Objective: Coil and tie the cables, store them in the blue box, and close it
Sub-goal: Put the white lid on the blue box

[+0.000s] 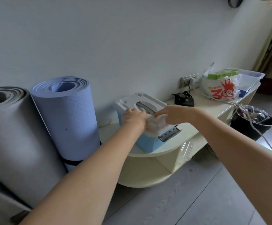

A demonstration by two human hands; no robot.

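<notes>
Your left hand [132,118] and right hand [169,114] flat on blue box [149,143] lid, fingers loosely bent, gripping nothing, rolled mats [67,114] by cabinet's [148,169] left end, plastic bag [219,88] at far end, box contents hidden.

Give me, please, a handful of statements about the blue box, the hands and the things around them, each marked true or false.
1. Both hands rest on top of the blue box. True: the left hand and the right hand lie on its white lid.
2. The box stands on the floor. False: it stands on the cream cabinet.
3. Two rolled mats stand left of the box. True: a blue mat and a grey mat.
4. The printed plastic bag lies between the mats. False: it sits at the cabinet's far right end.
5. A black adapter lies on the cabinet behind the box, near the wall socket. True.
</notes>
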